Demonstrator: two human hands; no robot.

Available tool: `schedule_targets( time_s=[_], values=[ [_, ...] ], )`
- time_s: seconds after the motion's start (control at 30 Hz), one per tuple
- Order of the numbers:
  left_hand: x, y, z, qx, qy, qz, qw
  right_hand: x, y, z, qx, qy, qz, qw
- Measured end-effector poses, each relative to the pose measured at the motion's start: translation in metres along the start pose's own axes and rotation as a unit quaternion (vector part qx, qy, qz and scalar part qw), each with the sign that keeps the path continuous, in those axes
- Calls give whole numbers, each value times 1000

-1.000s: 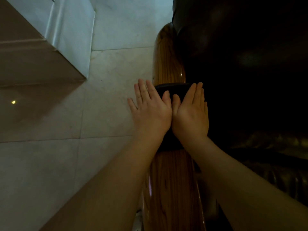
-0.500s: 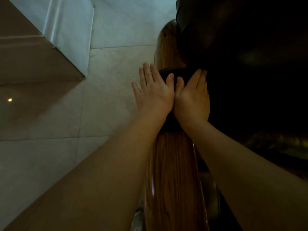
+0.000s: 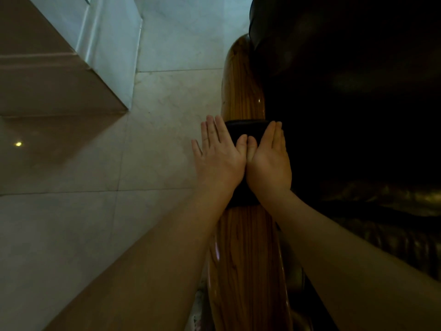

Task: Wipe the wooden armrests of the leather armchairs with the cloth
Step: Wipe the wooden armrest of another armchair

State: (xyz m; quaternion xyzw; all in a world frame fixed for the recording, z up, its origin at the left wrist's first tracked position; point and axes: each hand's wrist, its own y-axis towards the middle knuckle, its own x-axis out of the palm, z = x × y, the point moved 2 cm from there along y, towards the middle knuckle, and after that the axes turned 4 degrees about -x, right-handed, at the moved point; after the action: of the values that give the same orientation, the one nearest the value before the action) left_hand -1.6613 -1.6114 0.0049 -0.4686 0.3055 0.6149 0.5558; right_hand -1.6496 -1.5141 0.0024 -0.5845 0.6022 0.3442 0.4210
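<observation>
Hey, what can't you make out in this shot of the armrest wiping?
Head view:
- Cloth: mostly hidden under left hand and right hand.
- Leather armchair: seat lost in shadow.
- Wooden armrest: near end cut off by the bottom edge.
- Whether the wood is clean: too dim.

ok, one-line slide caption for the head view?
Both hands, left hand and right hand, press a dark cloth onto the wooden armrest.

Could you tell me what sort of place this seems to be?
Probably a lounge or lobby-style sitting area indoors, though little of the room shows. The clues: a dark leather armchair with a glossy wooden armrest, and a polished pale tiled floor reflecting a light. Both hands press a dark cloth on the armrest.
</observation>
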Motion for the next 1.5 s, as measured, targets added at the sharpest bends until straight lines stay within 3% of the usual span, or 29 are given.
schedule_targets(
  time_s=[0.6, 0.93, 1.1, 1.23, 1.5],
  values=[
    [11, -142, -26, -1, 15, 38, 999, 5, -137, 21, -28, 49, 38, 998],
    [13, -156, -28, 7, 15, 50, 999, 8, -152, 25, -20, 62, 47, 997],
    [9, -155, -39, 21, -133, 25, 991, 3, -151, 28, -57, 73, 29, 995],
    [0, -142, -56, -44, -275, -51, 959, -3, -137, 40, -60, 150, -8, 987],
    [-26, -118, -49, 41, -121, -47, 991, -31, -103, 38, -101, 92, -27, 990]
  ],
)
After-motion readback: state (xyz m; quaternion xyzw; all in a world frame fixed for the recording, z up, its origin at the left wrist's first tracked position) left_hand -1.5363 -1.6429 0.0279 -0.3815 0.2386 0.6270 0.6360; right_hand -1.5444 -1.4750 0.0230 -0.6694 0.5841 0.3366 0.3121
